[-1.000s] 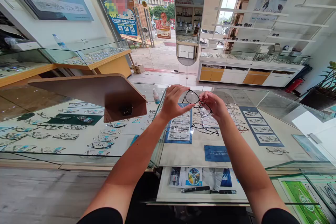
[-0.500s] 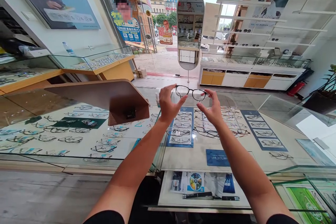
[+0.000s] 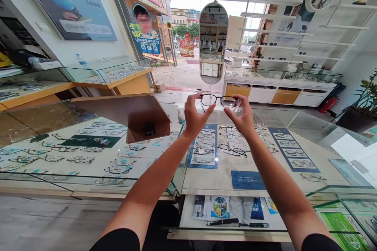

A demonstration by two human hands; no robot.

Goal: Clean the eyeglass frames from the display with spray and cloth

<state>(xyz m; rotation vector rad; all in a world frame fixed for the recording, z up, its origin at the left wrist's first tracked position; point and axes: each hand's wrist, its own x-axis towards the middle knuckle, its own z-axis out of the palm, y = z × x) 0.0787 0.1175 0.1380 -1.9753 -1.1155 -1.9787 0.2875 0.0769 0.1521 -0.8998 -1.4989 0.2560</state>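
Note:
A pair of dark-rimmed eyeglasses (image 3: 218, 99) is held up in front of me, above the glass counter. My left hand (image 3: 196, 114) pinches its left end between thumb and fingers. At the right end, my right hand (image 3: 241, 115) grips it the same way. The lenses face me and look clear; the temples are mostly hidden. Beneath the hands, inside the glass case, several spectacle frames rest on a blue-edged display board (image 3: 190, 160) and beside it.
A brown tilted panel (image 3: 118, 113) stands on the counter at left, with a small bottle (image 3: 180, 116) near it. An oval mirror (image 3: 212, 47) stands beyond. Pens (image 3: 222, 222) and leaflets lie on the lower shelf. A blue card (image 3: 247, 180) is in the case.
My view has tilted up slightly, so the room sits lower in the picture. Both hands and the eyeglasses have shifted slightly right, and the glasses are a little more level.

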